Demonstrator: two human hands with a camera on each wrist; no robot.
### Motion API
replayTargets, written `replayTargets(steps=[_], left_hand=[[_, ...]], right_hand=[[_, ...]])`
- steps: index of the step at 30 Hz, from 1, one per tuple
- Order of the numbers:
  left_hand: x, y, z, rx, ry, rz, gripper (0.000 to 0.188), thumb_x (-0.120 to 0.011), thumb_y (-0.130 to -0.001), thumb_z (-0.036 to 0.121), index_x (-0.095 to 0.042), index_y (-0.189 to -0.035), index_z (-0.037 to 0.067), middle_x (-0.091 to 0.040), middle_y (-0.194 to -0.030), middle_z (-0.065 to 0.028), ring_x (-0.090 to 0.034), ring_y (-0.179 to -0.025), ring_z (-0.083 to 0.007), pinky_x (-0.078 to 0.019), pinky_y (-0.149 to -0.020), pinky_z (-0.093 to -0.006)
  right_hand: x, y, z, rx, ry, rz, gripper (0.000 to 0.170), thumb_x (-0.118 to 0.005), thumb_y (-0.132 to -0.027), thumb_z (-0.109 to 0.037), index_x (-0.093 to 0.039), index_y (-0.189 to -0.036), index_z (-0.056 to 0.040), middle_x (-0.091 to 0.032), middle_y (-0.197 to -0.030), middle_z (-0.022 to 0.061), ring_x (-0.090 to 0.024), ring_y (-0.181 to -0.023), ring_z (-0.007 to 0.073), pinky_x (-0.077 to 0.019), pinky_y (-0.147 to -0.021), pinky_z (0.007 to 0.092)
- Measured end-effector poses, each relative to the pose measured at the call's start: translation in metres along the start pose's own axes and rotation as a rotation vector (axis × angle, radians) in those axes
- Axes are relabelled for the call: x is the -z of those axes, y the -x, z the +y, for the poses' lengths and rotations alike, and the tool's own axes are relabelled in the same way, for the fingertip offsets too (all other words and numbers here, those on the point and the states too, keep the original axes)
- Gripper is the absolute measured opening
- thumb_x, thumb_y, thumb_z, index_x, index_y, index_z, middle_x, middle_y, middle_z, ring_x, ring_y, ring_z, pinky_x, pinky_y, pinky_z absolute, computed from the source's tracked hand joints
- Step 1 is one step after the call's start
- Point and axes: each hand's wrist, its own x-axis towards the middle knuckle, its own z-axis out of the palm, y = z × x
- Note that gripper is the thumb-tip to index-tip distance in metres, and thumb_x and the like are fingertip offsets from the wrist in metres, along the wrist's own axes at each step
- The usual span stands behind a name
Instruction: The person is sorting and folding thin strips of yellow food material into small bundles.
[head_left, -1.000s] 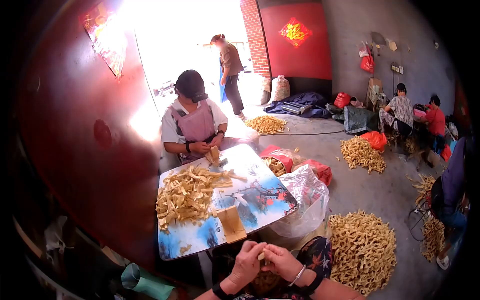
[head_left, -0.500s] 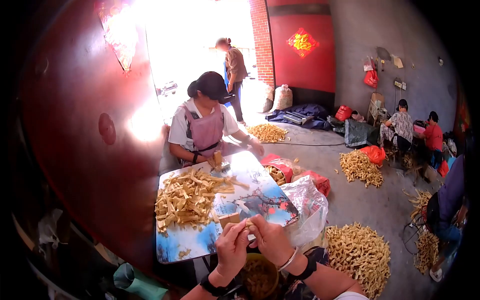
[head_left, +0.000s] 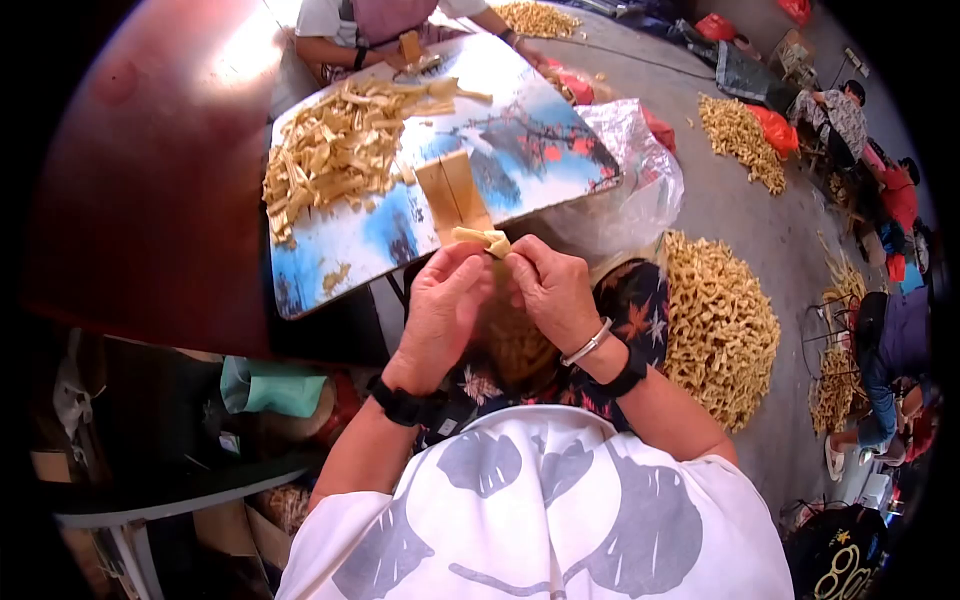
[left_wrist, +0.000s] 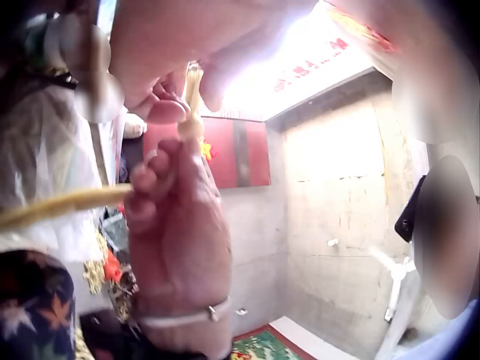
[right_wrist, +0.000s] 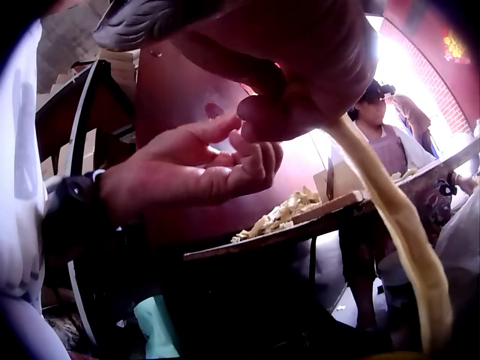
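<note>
A long pale yellow strip [head_left: 485,238] with a folded, knot-like part is between my two hands. My left hand [head_left: 445,310] pinches one end of it; the strip also shows between the fingertips in the left wrist view. With thumb and fingers my right hand [head_left: 555,290] grips it by the knotted part. A long tail of the strip [right_wrist: 405,225] hangs down from the right hand in the right wrist view. Just beyond my hands, a wooden board piece [head_left: 455,190] stands at the table's near edge.
Loose yellow strips [head_left: 340,150] are heaped on the painted table [head_left: 520,110]. A big pile of knotted pieces [head_left: 720,330] lies on the floor at right, near a clear plastic bag [head_left: 640,190]. A person [head_left: 390,30] sits across the table; others work at far right.
The head view has tilted down, so my hands and the table sit higher in it and my shirt shows. My hands stay together on the strip, whose folded part now shows above the fingertips.
</note>
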Motion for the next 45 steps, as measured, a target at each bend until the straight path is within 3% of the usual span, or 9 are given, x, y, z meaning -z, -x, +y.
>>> replayTargets(steps=[7,13,18,21,27,35,36,43,45], left_hand=[[0.020,0.002,-0.028,-0.054,-0.209,0.110,0.023,-0.061,-0.096,0.011,-0.059,-0.118,0.003,-0.066,-0.107,-0.0040,-0.062,-0.095,-0.0106,-0.0486,-0.087,-0.0251],[0.024,0.014,-0.029,0.018,-0.426,-0.053,0.014,-0.060,-0.096,0.009,-0.061,-0.108,0.002,-0.065,-0.093,-0.0008,-0.059,-0.079,-0.0068,-0.0488,-0.075,-0.0218],[0.028,0.023,-0.039,-0.049,-0.631,0.042,0.013,-0.061,-0.097,0.012,-0.062,-0.106,0.003,-0.062,-0.084,0.0012,-0.053,-0.070,-0.0040,-0.0437,-0.063,-0.0183],[0.039,0.028,-0.042,-0.059,-0.692,0.082,0.012,-0.060,-0.098,0.014,-0.063,-0.104,0.005,-0.059,-0.081,0.0025,-0.049,-0.063,-0.0028,-0.0387,-0.055,-0.0174],[0.037,0.026,-0.026,0.082,-0.640,0.148,0.013,-0.059,-0.098,0.016,-0.065,-0.094,0.004,-0.051,-0.068,0.0070,-0.037,-0.054,-0.0002,-0.0281,-0.048,-0.0167],[0.054,0.017,0.005,0.193,-0.523,0.098,0.015,-0.062,-0.096,0.016,-0.069,-0.092,0.003,-0.056,-0.070,0.0064,-0.041,-0.056,0.0001,-0.0301,-0.049,-0.0167],[0.053,0.008,0.012,0.133,-0.631,0.079,0.015,-0.063,-0.095,0.016,-0.069,-0.092,0.003,-0.057,-0.070,0.0070,-0.043,-0.056,-0.0002,-0.0314,-0.049,-0.0169],[0.051,-0.082,0.051,-0.440,-1.294,0.144,0.016,-0.065,-0.090,0.016,-0.068,-0.092,0.000,-0.064,-0.068,-0.0125,-0.059,-0.059,-0.0165,-0.0470,-0.058,-0.0302],[0.060,-0.103,0.044,-0.448,-1.271,0.201,0.017,-0.065,-0.090,0.017,-0.069,-0.092,0.001,-0.064,-0.068,-0.0124,-0.060,-0.060,-0.0163,-0.0474,-0.059,-0.0305]], right_hand=[[-0.021,0.010,0.028,0.361,0.250,0.037,0.016,-0.064,-0.090,-0.019,-0.062,-0.090,-0.0027,-0.066,-0.087,0.0157,-0.064,-0.072,0.0350,-0.0513,-0.062,0.0400],[-0.013,-0.008,0.034,-0.244,-0.287,-0.285,0.021,-0.061,-0.093,-0.021,-0.065,-0.094,-0.0007,-0.069,-0.080,0.0139,-0.069,-0.070,0.0289,-0.0533,-0.064,0.0369],[-0.017,-0.007,0.038,0.027,0.132,-0.105,0.019,-0.057,-0.095,-0.018,-0.064,-0.094,-0.0006,-0.067,-0.078,0.0182,-0.067,-0.074,0.0351,-0.0518,-0.062,0.0369],[-0.020,-0.006,0.046,0.042,0.152,-0.094,0.018,-0.062,-0.092,-0.020,-0.063,-0.092,-0.0018,-0.066,-0.073,0.0147,-0.066,-0.067,0.0287,-0.0508,-0.061,0.0347],[-0.017,-0.003,0.052,-0.272,-0.329,-0.314,0.019,-0.072,-0.084,-0.018,-0.062,-0.089,-0.0028,-0.061,-0.072,0.0031,-0.054,-0.066,0.0064,-0.0478,-0.062,0.0260],[-0.011,-0.026,0.042,-0.520,-0.493,-0.398,0.013,-0.066,-0.094,-0.021,-0.060,-0.094,-0.0092,-0.054,-0.071,-0.0059,-0.042,-0.056,0.0008,-0.0304,-0.047,0.0176],[-0.011,-0.036,0.044,-0.469,-0.522,-0.389,0.017,-0.067,-0.093,-0.022,-0.061,-0.091,-0.0052,-0.059,-0.070,-0.0035,-0.051,-0.057,0.0028,-0.0402,-0.050,0.0183],[-0.030,-0.114,0.043,0.034,-0.102,-0.048,0.022,-0.061,-0.097,-0.024,-0.064,-0.095,-0.0020,-0.063,-0.071,0.0059,-0.058,-0.056,0.0097,-0.0475,-0.054,0.0270],[-0.037,-0.126,0.046,0.081,0.025,0.025,0.017,-0.061,-0.095,-0.020,-0.062,-0.094,-0.0025,-0.065,-0.077,0.0142,-0.064,-0.064,0.0263,-0.0495,-0.059,0.0358]])
